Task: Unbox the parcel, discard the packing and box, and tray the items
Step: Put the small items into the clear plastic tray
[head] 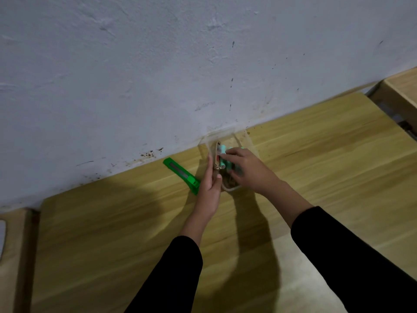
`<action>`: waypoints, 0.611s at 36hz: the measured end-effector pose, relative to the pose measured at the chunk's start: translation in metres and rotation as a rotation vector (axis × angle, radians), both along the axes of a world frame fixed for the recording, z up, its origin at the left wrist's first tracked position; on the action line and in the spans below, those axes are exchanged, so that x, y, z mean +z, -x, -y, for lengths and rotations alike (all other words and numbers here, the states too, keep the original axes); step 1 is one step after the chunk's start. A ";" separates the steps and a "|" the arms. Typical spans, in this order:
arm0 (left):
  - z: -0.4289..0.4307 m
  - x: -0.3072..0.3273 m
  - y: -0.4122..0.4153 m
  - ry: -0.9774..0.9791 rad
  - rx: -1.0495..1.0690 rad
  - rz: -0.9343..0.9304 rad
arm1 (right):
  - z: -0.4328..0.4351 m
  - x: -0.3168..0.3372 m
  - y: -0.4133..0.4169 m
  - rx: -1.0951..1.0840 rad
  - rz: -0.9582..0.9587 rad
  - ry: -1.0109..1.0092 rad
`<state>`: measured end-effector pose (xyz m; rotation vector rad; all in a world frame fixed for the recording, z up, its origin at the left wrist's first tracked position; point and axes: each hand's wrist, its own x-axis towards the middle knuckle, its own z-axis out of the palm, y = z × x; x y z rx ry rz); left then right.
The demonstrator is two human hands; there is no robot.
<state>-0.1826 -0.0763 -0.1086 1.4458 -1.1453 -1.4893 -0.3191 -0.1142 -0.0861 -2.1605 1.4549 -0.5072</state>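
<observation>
We record a pale grey plastered wall, scuffed and spotted low down, with a light wood-grain table pushed up against it. Neither a parcel box nor any packing is in view, so we judge the unboxing and discarding done and the traying under way.

Hard against the wall stands a clear plastic tray, a rectangular container with see-through sides. In our judgement that position keeps the tray from sliding backward while items are pressed into it.

The left hand lies flat along the tray's left wall, fingers extended and thumb near its front corner. It is not closed round anything — it braces the side, probably to steady the light container.

The right hand reaches in over the tray's open top from the right, its fingers curled down onto a cluster of small mint-green cylindrical items. Motion blur prevents us from telling whether the fingers grip these or merely press and arrange them.

A dark-and-red object lies beside the cylinders inside the tray — too blurred to identify.

A green plastic utility knife rests on the table just left of the tray, clear of both hands. We take it to be set aside, its cutting done.
</observation>
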 end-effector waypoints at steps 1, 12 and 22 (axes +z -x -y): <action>0.001 -0.001 -0.001 -0.008 0.003 -0.012 | 0.002 -0.001 0.001 0.021 -0.028 -0.005; 0.004 0.000 0.001 -0.021 0.034 0.007 | 0.011 0.001 0.008 0.200 -0.194 0.074; 0.003 0.006 0.003 -0.037 0.019 0.072 | -0.005 0.002 0.034 -0.423 0.067 -0.038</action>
